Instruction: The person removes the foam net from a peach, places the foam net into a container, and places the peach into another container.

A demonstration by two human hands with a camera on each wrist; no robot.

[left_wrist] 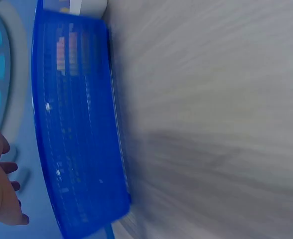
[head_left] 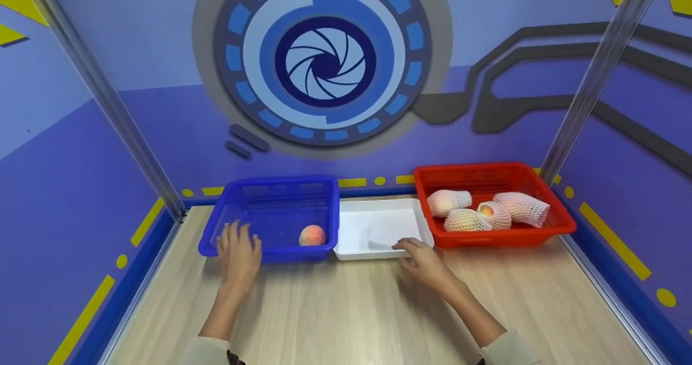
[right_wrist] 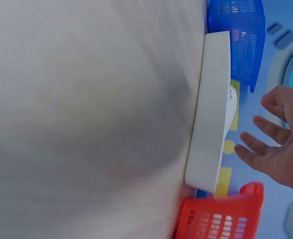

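Hovering over the near left part of the blue basket [head_left: 281, 180], as the head view shows, the left hand [head_left: 239, 256] has its fingers loosely spread and holds nothing. One pink-and-orange peach [head_left: 312, 236] lies inside that basket, near its front right corner, apart from the hand. Just beside the basket, a shallow white tray [head_left: 348, 221] sits on the wood-grain counter [head_left: 330, 311], with a faint pale piece [head_left: 381, 239] in it that is hard to make out. The right hand [head_left: 424, 262] is at the tray's front right corner, fingers relaxed and slightly bent, grasping nothing; whether it touches the rim, I cannot tell. To the right, the red basket [head_left: 497, 240] contains four fruits in white foam nets [head_left: 521, 208], gathered close together.

From the left wrist, the left hand appears at the picture's edge, fingers a little apart, with a gap between them and the blue basket's rim. A pinkish patch shows through the slotted wall.

From the right wrist, the right hand's fingers are parted, bent and bare of any object. The tray stands between the two baskets, and something white pokes above its rim.
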